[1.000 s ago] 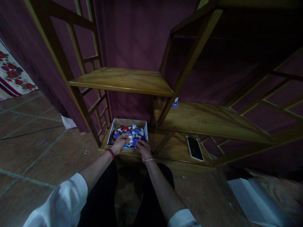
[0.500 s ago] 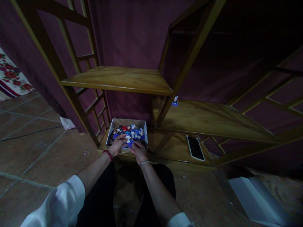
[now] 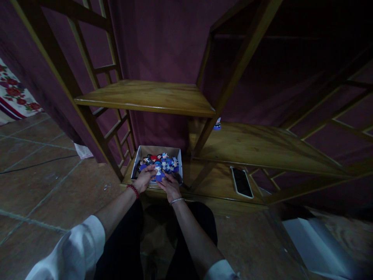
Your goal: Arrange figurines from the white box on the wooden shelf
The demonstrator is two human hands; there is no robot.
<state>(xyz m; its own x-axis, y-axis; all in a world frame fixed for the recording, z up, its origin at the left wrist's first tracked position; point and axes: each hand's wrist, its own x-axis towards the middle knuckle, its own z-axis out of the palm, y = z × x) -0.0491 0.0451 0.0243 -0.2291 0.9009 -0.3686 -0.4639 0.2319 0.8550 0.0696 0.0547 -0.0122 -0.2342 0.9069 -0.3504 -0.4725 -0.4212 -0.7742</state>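
Note:
A small open cardboard box (image 3: 141,149) full of several little colourful figurines (image 3: 163,161) sits on the lowest board of a wooden shelf unit. My left hand (image 3: 145,179), with a red bead bracelet at the wrist, and my right hand (image 3: 170,186), with a thin silver bracelet, meet at the box's near edge. Together they pinch one small blue and white figurine (image 3: 159,174) between their fingertips, just above the pile.
A dark phone (image 3: 241,181) lies flat on the bottom board to the right of the box. One small figurine (image 3: 217,124) stands on the middle shelf (image 3: 262,146) by an upright post. Another shelf (image 3: 148,97) hangs over the box. Tiled floor spreads to the left.
Both hands drew closer together over the box's front edge and took up one blue and white figurine between them. The view shifted slightly.

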